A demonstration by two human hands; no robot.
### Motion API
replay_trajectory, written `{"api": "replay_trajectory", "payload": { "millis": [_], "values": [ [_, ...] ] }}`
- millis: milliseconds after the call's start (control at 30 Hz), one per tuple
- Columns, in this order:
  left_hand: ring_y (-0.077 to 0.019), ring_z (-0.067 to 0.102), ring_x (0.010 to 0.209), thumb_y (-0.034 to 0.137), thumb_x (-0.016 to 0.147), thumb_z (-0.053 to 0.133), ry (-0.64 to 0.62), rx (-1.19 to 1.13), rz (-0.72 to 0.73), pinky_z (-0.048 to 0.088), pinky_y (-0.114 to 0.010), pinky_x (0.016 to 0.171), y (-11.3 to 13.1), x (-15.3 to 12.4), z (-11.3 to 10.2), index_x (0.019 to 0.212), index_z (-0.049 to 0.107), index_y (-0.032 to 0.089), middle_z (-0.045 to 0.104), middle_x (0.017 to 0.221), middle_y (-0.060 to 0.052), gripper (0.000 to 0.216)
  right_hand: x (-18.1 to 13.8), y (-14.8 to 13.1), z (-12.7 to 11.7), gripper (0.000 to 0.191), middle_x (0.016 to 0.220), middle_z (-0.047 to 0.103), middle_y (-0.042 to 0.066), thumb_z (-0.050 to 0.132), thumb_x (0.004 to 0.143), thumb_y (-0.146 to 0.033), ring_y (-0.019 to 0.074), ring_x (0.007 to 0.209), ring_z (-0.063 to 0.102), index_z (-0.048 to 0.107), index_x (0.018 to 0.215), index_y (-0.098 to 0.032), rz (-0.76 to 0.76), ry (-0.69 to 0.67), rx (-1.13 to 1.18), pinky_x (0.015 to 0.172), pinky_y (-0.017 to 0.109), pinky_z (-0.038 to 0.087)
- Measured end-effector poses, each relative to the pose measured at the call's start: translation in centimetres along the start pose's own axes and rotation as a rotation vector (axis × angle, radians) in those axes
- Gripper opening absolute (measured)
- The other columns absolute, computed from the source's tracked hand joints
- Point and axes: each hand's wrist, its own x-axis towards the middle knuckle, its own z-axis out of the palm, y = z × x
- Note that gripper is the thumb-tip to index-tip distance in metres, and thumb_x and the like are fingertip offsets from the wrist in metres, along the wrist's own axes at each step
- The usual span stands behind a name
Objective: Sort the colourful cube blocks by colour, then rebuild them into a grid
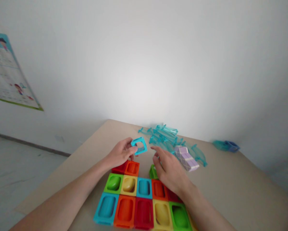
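A small translucent turquoise plastic square frame [139, 146], open in the middle with rounded corners, is held tilted above the table, its open face turned toward the camera. It hangs just over the far end of a grid of coloured hollow plastic blocks [134, 202], well in from the beige tabletop's [230, 192] left and right edges and closer to its far edge than its near one.

The left hand [121, 154] pinches the frame by its left side: the thumb and forefinger close on that edge, the other fingers curled beneath. The frame stands out to the right of the fingertips, its right side free. The left forearm runs in from the lower left corner of the view, bare, low over the tabletop.

The right hand [169, 170] is near the frame but apart from it, palm down, fingers loosely spread and slightly bent, the forefinger stretched toward the frame's right side without touching. It hovers over a green block [152, 172] and the red blocks at the grid's right side; whether it touches them cannot be told.

Beyond the hands, toward the far edge, lies a heap of clear turquoise plastic track pieces [165, 136] with a pale lilac checked block [186, 158] against it. A blue and turquoise piece [226, 146] sits near the far right corner.
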Motion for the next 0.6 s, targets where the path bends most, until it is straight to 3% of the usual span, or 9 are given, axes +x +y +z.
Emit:
{"api": "replay_trajectory", "payload": {
  "millis": [133, 233, 300, 367, 600],
  "values": [
    [-0.011, 0.058, 0.046, 0.046, 0.085, 0.051, 0.13, -0.038, -0.1, 0.042, -0.021, 0.045, -0.1, 0.2, 0.5, 0.088, 0.049, 0.019, 0.063, 0.069, 0.002, 0.027, -0.2, -0.1, -0.1, 0.037, 0.1, 0.066, 0.012, 0.048, 0.08, -0.009, 0.0253, 0.095, 0.06, 0.06, 0.115, -0.013, -0.001, -0.015, -0.104, 0.089, 0.04, 0.042],
    [-0.0135, 0.062, 0.054, 0.047, 0.084, 0.055, 0.153, 0.07, -0.049, 0.047, -0.023, 0.05, -0.2, 0.1, 0.6, 0.087, 0.051, 0.02, 0.065, 0.071, 0.001, 0.028, -0.6, -0.7, -0.4, 0.019, 0.104, 0.063, 0.009, 0.058, 0.085, -0.028, 0.0258, 0.102, 0.056, 0.068, 0.098, -0.019, -0.173, -0.153, -0.055, 0.091, 0.041, 0.039],
    [-0.0155, 0.064, 0.061, 0.05, 0.083, 0.057, 0.174, 0.186, -0.005, 0.049, -0.024, 0.055, -0.3, 0.0, 0.6, 0.085, 0.052, 0.02, 0.067, 0.075, -0.001, 0.031, -0.7, -1.2, -0.5, 0.024, 0.104, 0.063, 0.006, 0.069, 0.078, -0.042, 0.0251, 0.099, 0.056, 0.07, 0.09, -0.022, -0.267, -0.278, -0.008, 0.09, 0.041, 0.037],
    [-0.0168, 0.065, 0.065, 0.052, 0.083, 0.058, 0.191, 0.272, 0.012, 0.048, -0.025, 0.057, -0.4, -0.1, 0.6, 0.083, 0.052, 0.02, 0.068, 0.076, -0.001, 0.033, -0.7, -1.3, -0.6, 0.028, 0.1, 0.063, 0.004, 0.076, 0.072, -0.045, 0.0228, 0.095, 0.056, 0.07, 0.086, -0.021, -0.304, -0.36, 0.045, 0.089, 0.039, 0.038],
    [-0.0163, 0.062, 0.064, 0.055, 0.083, 0.056, 0.199, 0.405, 0.041, 0.044, -0.025, 0.057, -0.4, -0.2, 0.5, 0.083, 0.054, 0.02, 0.067, 0.075, -0.001, 0.035, -0.1, -0.7, -0.3, 0.039, 0.1, 0.06, 0.003, 0.08, 0.066, -0.052, 0.0199, 0.093, 0.054, 0.065, 0.08, -0.019, -0.307, -0.41, 0.196, 0.082, 0.031, 0.042]
  ]
}}
